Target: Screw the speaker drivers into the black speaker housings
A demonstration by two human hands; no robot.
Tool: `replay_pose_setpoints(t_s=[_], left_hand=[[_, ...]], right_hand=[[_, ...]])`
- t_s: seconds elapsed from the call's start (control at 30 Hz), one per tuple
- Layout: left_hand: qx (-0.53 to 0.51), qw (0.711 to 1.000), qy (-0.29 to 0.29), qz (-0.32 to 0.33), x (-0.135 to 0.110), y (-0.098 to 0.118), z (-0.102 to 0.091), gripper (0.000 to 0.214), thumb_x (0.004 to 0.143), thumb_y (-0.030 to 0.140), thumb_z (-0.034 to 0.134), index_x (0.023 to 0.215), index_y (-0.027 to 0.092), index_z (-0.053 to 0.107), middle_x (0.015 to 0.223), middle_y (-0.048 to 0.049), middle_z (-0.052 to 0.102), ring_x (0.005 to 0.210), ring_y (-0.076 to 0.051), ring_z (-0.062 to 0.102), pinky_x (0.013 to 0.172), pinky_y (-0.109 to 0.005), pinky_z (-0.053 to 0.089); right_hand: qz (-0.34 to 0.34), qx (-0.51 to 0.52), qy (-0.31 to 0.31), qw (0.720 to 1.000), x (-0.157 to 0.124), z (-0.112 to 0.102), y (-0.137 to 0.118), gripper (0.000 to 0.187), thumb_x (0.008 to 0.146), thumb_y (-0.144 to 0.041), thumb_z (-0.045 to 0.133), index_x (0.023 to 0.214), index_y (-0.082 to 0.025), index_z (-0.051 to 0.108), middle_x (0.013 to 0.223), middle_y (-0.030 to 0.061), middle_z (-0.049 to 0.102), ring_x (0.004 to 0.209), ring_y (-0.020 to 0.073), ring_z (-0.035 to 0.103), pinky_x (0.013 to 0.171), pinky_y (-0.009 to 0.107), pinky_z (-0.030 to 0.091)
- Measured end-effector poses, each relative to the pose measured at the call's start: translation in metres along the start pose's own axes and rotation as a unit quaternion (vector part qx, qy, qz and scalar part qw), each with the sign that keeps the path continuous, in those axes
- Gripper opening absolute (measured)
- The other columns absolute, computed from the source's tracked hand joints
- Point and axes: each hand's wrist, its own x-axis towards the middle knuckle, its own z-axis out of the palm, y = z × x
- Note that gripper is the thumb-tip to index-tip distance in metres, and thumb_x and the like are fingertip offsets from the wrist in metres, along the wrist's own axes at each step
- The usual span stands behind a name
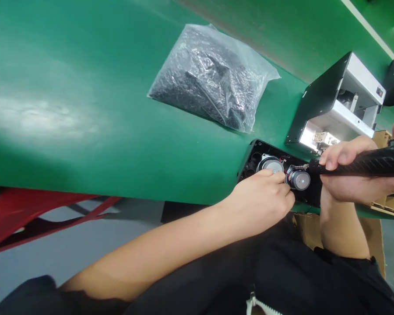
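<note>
A black plastic speaker housing [248, 168] lies at the table's near edge with two round speaker drivers in it. The larger driver [272, 165] is partly covered by my left hand [264, 199], whose fingers are curled together over it. Whatever those fingers pinch, if anything, is hidden beneath them. Beside it sits the smaller driver [300, 180], with red wire between the two. My right hand [351, 173] is wrapped around a black electric screwdriver [377, 163], held nearly level. Its bit points left, reaching the upper edge of the smaller driver.
A clear plastic bag [213, 78] full of small dark parts lies on the green table [118, 122]. A black and silver machine [335, 105] stands behind the housing. Wooden trays [392, 203] are at right, a red stool [36, 214] at lower left.
</note>
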Motion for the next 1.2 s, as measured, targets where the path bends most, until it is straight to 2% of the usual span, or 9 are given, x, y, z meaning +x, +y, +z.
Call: replay_pose_setpoints(t_s=[0.1, 0.27, 0.37, 0.5, 0.57, 0.67, 0.73, 0.97, 1.2], left_hand=[[-0.005, 1.0, 0.001, -0.004, 0.0, 0.001, 0.001, 0.02, 0.111, 0.018, 0.062, 0.101, 0.02, 0.079, 0.101, -0.0054, 0.085, 0.094, -0.024, 0.068, 0.079, -0.04, 0.046], [-0.009, 1.0, 0.003, -0.006, 0.0, 0.001, 0.002, 0.021, 0.111, 0.017, 0.061, 0.099, 0.02, 0.078, 0.098, -0.0051, 0.084, 0.093, -0.024, 0.067, 0.078, -0.04, 0.044], [-0.015, 1.0, 0.0, -0.007, 0.0, 0.001, 0.002, 0.021, 0.111, 0.017, 0.061, 0.098, 0.02, 0.077, 0.098, -0.0049, 0.083, 0.093, -0.024, 0.067, 0.078, -0.04, 0.044], [-0.017, 1.0, 0.0, -0.007, 0.0, 0.001, 0.001, 0.02, 0.111, 0.016, 0.062, 0.098, 0.02, 0.077, 0.096, -0.0051, 0.082, 0.092, -0.024, 0.066, 0.078, -0.041, 0.042], [-0.019, 1.0, -0.001, -0.009, 0.001, 0.001, 0.0, 0.02, 0.11, 0.016, 0.063, 0.096, 0.021, 0.076, 0.094, -0.0047, 0.081, 0.092, -0.024, 0.066, 0.078, -0.04, 0.042], [-0.023, 1.0, -0.003, -0.012, 0.003, 0.001, -0.001, 0.021, 0.11, 0.017, 0.063, 0.094, 0.021, 0.076, 0.091, -0.004, 0.08, 0.091, -0.024, 0.066, 0.077, -0.041, 0.041], [-0.027, 1.0, -0.004, -0.013, 0.003, 0.001, -0.001, 0.021, 0.11, 0.017, 0.063, 0.094, 0.022, 0.075, 0.091, -0.0037, 0.08, 0.091, -0.025, 0.066, 0.076, -0.041, 0.041], [-0.029, 0.999, 0.003, -0.013, 0.004, 0.0, 0.001, 0.018, 0.109, 0.017, 0.064, 0.095, 0.021, 0.074, 0.09, -0.0035, 0.08, 0.091, -0.025, 0.065, 0.077, -0.043, 0.042], [-0.028, 0.999, -0.011, -0.012, 0.007, -0.001, -0.002, 0.024, 0.111, 0.013, 0.058, 0.095, 0.021, 0.074, 0.09, -0.0031, 0.079, 0.091, -0.026, 0.065, 0.074, -0.044, 0.04]], right_hand=[[-0.018, 0.03, 0.016, 0.999, -0.001, -0.003, 0.0, 0.073, 0.098, -0.089, 0.042, 0.122, -0.035, 0.085, 0.058, -0.006, 0.062, 0.033, 0.0121, 0.047, 0.033, 0.026, 0.048], [-0.001, -0.001, 0.025, 1.0, -0.003, -0.002, 0.002, 0.055, 0.096, -0.082, 0.06, 0.123, -0.039, 0.083, 0.061, -0.0074, 0.064, 0.035, 0.0123, 0.05, 0.036, 0.027, 0.052], [-0.064, 0.017, 0.03, 0.997, -0.003, -0.001, 0.01, 0.075, 0.099, -0.09, 0.038, 0.124, -0.035, 0.084, 0.058, -0.0067, 0.058, 0.03, 0.01, 0.04, 0.03, 0.024, 0.043], [-0.072, 0.037, 0.023, 0.996, -0.002, 0.0, 0.014, 0.094, 0.097, -0.096, 0.021, 0.124, -0.032, 0.085, 0.057, -0.0047, 0.06, 0.03, 0.0108, 0.041, 0.029, 0.024, 0.042], [-0.065, 0.037, 0.021, 0.997, -0.003, 0.002, 0.008, 0.086, 0.097, -0.096, 0.03, 0.123, -0.034, 0.085, 0.057, -0.0056, 0.061, 0.031, 0.0112, 0.043, 0.03, 0.024, 0.042], [0.016, 0.004, -0.009, 1.0, -0.006, 0.006, -0.006, 0.057, 0.094, -0.085, 0.063, 0.119, -0.039, 0.085, 0.061, -0.0072, 0.067, 0.037, 0.0131, 0.054, 0.038, 0.027, 0.052], [0.051, -0.016, -0.022, 0.998, -0.007, 0.007, -0.015, 0.054, 0.089, -0.084, 0.072, 0.116, -0.039, 0.084, 0.064, -0.0074, 0.07, 0.041, 0.0144, 0.059, 0.043, 0.03, 0.057], [0.064, -0.003, -0.047, 0.997, -0.008, 0.001, -0.014, 0.059, 0.077, -0.077, 0.089, 0.119, -0.038, 0.079, 0.068, -0.0067, 0.077, 0.047, 0.0184, 0.064, 0.048, 0.034, 0.06], [0.045, -0.007, -0.066, 0.997, -0.01, 0.007, -0.001, 0.061, 0.081, -0.081, 0.082, 0.116, -0.033, 0.068, 0.066, -0.0078, 0.074, 0.042, 0.0179, 0.06, 0.042, 0.032, 0.054]])
